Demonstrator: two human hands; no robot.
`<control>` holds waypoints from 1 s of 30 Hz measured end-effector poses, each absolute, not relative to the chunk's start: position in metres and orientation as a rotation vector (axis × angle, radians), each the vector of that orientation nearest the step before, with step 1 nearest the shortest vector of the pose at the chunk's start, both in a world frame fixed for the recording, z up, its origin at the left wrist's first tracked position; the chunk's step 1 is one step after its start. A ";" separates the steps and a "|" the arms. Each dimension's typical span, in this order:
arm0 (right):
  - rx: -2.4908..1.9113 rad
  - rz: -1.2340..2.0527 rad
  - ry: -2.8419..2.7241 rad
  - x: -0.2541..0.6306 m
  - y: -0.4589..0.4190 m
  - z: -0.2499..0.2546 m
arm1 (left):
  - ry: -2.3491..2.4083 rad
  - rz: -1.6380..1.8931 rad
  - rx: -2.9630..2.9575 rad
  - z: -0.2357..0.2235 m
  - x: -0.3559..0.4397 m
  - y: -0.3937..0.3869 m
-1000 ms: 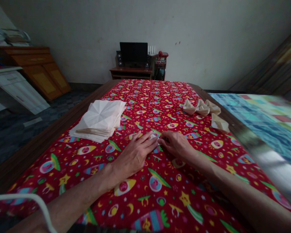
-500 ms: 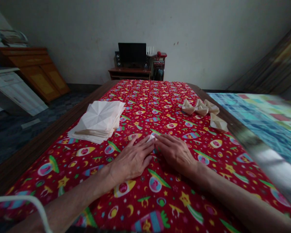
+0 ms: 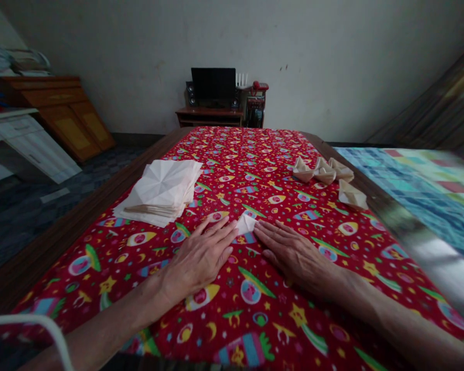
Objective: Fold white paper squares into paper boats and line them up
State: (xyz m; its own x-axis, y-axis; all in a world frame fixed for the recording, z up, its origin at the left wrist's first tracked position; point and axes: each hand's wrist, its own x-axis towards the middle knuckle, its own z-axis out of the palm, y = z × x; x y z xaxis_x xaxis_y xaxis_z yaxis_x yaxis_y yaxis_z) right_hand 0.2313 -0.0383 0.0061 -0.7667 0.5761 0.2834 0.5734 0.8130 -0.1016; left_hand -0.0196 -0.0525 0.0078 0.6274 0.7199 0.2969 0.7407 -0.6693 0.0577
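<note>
A small folded piece of white paper (image 3: 246, 224) lies on the red patterned cloth (image 3: 255, 319) between my two hands. My left hand (image 3: 206, 251) rests flat, its outstretched fingertips touching the paper's left corner. From the other side, the extended fingers of my right hand (image 3: 294, 247) meet the right corner. Neither hand is closed round anything. To the left of my left hand is a stack of creased paper sheets (image 3: 162, 188). Several folded paper shapes (image 3: 325, 171) stand at the right, beyond my right hand.
The cloth covers a long table with a dark wooden edge (image 3: 100, 193). A monitor (image 3: 213, 83) with speakers and a red telephone (image 3: 260, 86) stand against the far wall. A white cable (image 3: 42, 322) curves in at lower left. A bed (image 3: 421, 180) is on the right.
My hands have drawn apart from the folded paper, the right one moving rightward, so more of the paper shows. The whole view has shifted slightly.
</note>
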 end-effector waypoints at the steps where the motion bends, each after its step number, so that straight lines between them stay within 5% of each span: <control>1: -0.882 0.006 -2.693 0.232 -0.038 0.006 | -1.251 -0.448 -2.765 0.008 -0.022 -0.054; 7: -0.924 -0.071 -2.690 0.235 -0.039 0.001 | -1.250 -0.465 -2.741 0.002 -0.031 -0.054; 14: -0.928 -0.132 -2.683 0.214 -0.025 0.015 | -1.257 -0.893 -2.682 0.000 -0.027 -0.035; 20: -1.012 -0.292 -2.697 0.200 -0.007 0.020 | -1.458 -0.728 -2.736 0.007 -0.013 -0.022; 30: -0.915 -0.012 -2.615 0.210 0.014 0.006 | -1.617 -0.615 -2.744 0.000 -0.005 -0.003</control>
